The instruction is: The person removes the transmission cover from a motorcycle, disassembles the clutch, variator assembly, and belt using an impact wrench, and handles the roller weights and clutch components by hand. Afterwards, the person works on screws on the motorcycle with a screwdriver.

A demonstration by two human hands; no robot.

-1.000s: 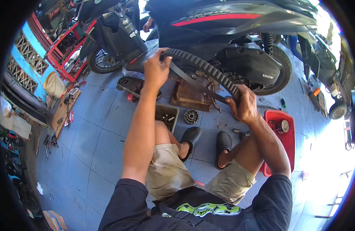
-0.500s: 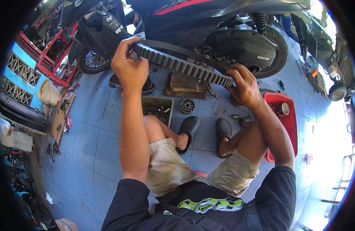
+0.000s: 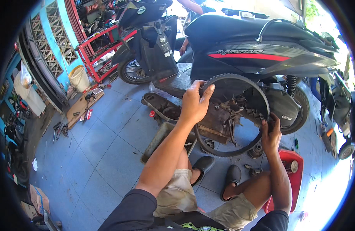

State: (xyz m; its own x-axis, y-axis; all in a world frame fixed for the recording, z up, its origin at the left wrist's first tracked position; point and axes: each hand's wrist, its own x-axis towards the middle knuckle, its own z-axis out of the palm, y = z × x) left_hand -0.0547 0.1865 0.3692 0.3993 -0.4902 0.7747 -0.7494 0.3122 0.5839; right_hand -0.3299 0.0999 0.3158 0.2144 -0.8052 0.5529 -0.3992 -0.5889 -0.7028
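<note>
Presently, a black toothed drive belt (image 3: 223, 155) is in the air above the floor, spread as a wide, nearly round loop in front of the person. The left hand (image 3: 196, 102) has hold of it at its upper left part, with the belt between the raised thumb and the fingers, which are partly closed. The right hand (image 3: 271, 134) is also only partly closed, and it grips the right side of the loop between thumb and fingertips. Through the loop one can see part of a wooden block (image 3: 212, 134) and, at the lower left, a round finned metal part (image 3: 208, 145). Just below the loop, to its right, stands another round metal part (image 3: 256, 151). Behind the belt is a black scooter (image 3: 258, 63) with a red stripe along its side. Left of the block lies a long dark engine cover (image 3: 162, 106), and nearer to the person is a grey bin (image 3: 156, 142), partly hidden by the left forearm. On the right, beside the right forearm, a red tray (image 3: 296, 188) holds a tin can (image 3: 292, 166). Farther to the left, a whitish bucket (image 3: 80, 79) stands near a red rack (image 3: 98, 57), on the blue tiled floor (image 3: 100, 154).
</note>
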